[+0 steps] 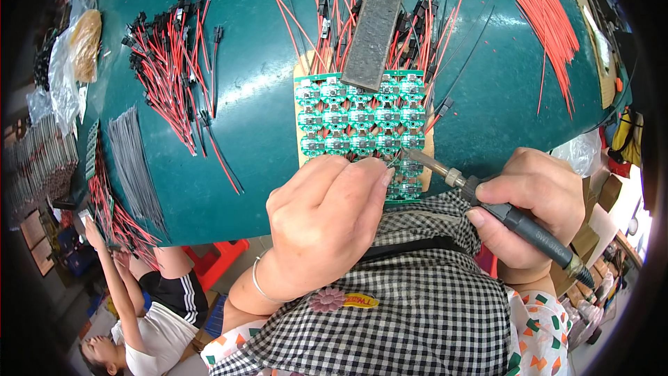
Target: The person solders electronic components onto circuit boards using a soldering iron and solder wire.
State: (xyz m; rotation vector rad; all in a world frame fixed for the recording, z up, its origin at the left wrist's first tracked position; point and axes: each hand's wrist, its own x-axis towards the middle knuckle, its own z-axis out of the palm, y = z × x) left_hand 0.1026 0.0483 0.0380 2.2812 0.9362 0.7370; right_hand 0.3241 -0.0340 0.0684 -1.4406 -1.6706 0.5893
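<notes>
A panel of small green circuit boards lies on a tan backing board at the table's near edge. My right hand grips a soldering iron like a pen, its tip over the panel's lower right part. Close beside that tip, my left hand is closed in a pinch over the panel's lower rows. Whatever its fingertips hold is too small or hidden to name. A dark flat metal bar rests across the panel's far edge, over red and black wires with black connectors.
On the green table, a heap of red-black connector leads lies left, near a grey wire bundle. Long red wires lie far right. Plastic bags line the left edge. Another person sits at lower left.
</notes>
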